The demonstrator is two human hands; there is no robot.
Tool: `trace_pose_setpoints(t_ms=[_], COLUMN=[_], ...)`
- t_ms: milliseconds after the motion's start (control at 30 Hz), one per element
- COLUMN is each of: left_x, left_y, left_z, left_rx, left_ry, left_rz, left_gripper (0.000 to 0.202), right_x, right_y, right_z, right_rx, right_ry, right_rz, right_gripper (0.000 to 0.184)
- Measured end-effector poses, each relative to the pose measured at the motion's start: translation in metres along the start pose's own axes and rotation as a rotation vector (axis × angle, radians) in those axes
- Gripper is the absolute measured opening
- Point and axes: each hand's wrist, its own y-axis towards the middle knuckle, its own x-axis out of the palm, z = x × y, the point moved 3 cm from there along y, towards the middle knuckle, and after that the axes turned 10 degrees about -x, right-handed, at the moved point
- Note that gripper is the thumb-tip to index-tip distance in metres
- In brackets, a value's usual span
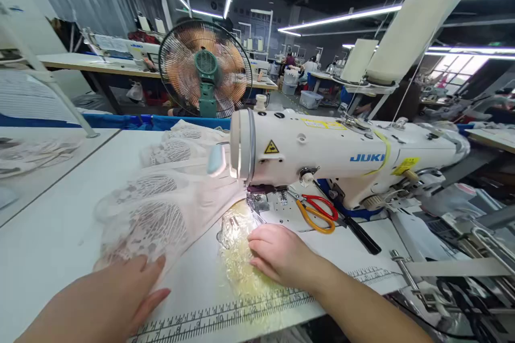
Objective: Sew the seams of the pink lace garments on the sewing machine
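My left hand lies on pale lace fabric at the lower left, fingers stretched out and thumb apart. The fabric spreads back across the table, and one edge runs under the head of a white sewing machine. My right hand is closed with curled fingers just in front of the needle area, above a shiny, yellowish, taped patch. A thin metal piece shows by its fingertips; whether it is held or belongs to the machine I cannot tell.
Scissors with red and orange handles and a black-handled tool lie right of the needle. A printed ruler follows the front edge. Behind stand a large fan and thread cones. People sit at machines far back.
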Motion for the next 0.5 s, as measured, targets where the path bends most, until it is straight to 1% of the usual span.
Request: trace_pose_setpoints(t_ms=[33,67,167,200,233,267,300,333,367,400,433,467,500], left_x=[-0.001,-0.006,-0.020,-0.022,-0.020,-0.017,-0.011,-0.005,0.003,0.011,0.019,0.027,0.034], left_y=[0.003,0.010,0.030,0.032,0.030,0.024,0.013,-0.001,-0.019,-0.038,-0.056,-0.074,-0.088], left_z=[0.000,0.001,0.000,-0.003,-0.006,-0.009,-0.011,-0.013,-0.013,-0.013,-0.013,-0.014,-0.016], left_rx=[-0.020,-0.039,-0.153,-0.186,-0.204,-0.201,-0.179,-0.136,-0.067,0.004,0.061,0.098,0.095], left_ry=[0.038,0.059,0.054,0.035,0.006,-0.027,-0.067,-0.114,-0.164,-0.223,-0.282,-0.347,-0.420], left_rz=[-0.078,-0.109,-0.143,-0.151,-0.124,-0.066,0.030,0.155,0.273,0.386,0.480,0.556,0.624], left_gripper=[0.044,0.047,0.054,0.056,0.057,0.058,0.057,0.055,0.052,0.049,0.045,0.043,0.041], right_x=[0.001,0.002,0.003,0.002,0.001,-0.001,-0.003,-0.004,-0.005,-0.002,0.002,0.004,0.008], right_y=[0.001,0.003,0.007,0.007,0.005,0.000,-0.009,-0.020,-0.033,-0.048,-0.064,-0.077,-0.089], right_z=[0.001,0.002,0.000,-0.004,-0.010,-0.018,-0.028,-0.040,-0.052,-0.064,-0.077,-0.089,-0.100], right_rx=[-0.007,-0.016,-0.031,-0.033,-0.039,-0.037,-0.015,0.024,0.102,0.218,0.327,0.384,0.439], right_ry=[0.011,0.023,0.031,0.021,0.006,0.008,0.038,0.079,0.173,0.286,0.348,0.354,0.356], right_rz=[0.032,0.061,0.109,0.110,0.107,0.112,0.106,0.081,0.044,-0.066,-0.182,-0.244,-0.298], right_gripper=[0.010,0.010,0.013,0.015,0.016,0.017,0.019,0.021,0.023,0.028,0.028,0.024,0.022])
